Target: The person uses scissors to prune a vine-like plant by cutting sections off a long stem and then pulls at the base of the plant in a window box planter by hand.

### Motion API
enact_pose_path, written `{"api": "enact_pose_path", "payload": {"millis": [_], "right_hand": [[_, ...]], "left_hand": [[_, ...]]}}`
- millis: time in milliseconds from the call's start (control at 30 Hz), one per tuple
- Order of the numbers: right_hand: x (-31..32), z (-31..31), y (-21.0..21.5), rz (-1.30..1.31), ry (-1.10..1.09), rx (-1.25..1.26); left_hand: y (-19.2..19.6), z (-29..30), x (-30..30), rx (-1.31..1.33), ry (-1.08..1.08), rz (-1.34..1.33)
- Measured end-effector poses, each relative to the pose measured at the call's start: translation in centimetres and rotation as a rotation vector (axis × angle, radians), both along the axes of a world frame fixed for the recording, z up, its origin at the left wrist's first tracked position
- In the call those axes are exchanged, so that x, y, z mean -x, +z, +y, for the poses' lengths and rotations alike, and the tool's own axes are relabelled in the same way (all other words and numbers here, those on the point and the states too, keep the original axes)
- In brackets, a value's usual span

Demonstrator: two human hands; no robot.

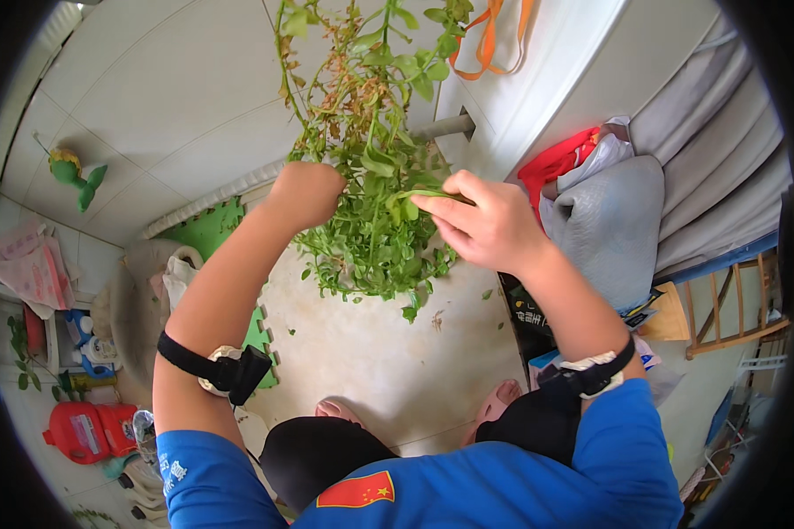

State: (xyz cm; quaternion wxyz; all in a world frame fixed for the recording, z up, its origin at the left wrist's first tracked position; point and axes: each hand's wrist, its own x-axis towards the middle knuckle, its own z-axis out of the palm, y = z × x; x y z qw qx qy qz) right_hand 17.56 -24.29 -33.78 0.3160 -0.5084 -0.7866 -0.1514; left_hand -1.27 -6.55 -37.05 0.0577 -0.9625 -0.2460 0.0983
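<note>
A tall trailing green plant hangs in front of me, with small rounded leaves and some dry brown ones higher up. My left hand is closed in a fist against the plant's left side. Its fingertips are turned away, so what they grip is hidden. On the right side, my right hand pinches a long green leaf between thumb and fingers. Both forearms reach up from below, each with a black strap.
Loose leaves lie on the pale floor below. A grey pipe and an orange strap are behind the plant. Red bottles stand left. At right are a grey rolled mat, a curtain and a wooden rack.
</note>
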Motion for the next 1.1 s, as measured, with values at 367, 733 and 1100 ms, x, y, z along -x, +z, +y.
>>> {"api": "enact_pose_path", "payload": {"millis": [367,733,1100], "right_hand": [[4.0,-4.0,6.0,0.149,0.161,0.836],[5.9,-1.7,-15.8,0.444,0.110,1.345],[4.2,8.2,-14.2,1.478,-0.373,0.759]], "left_hand": [[0.4,-0.5,0.7,0.027,0.021,-0.035],[-1.7,-0.2,0.7,0.087,0.110,-0.177],[-1.7,-1.4,0.5,0.218,0.215,-0.274]]}}
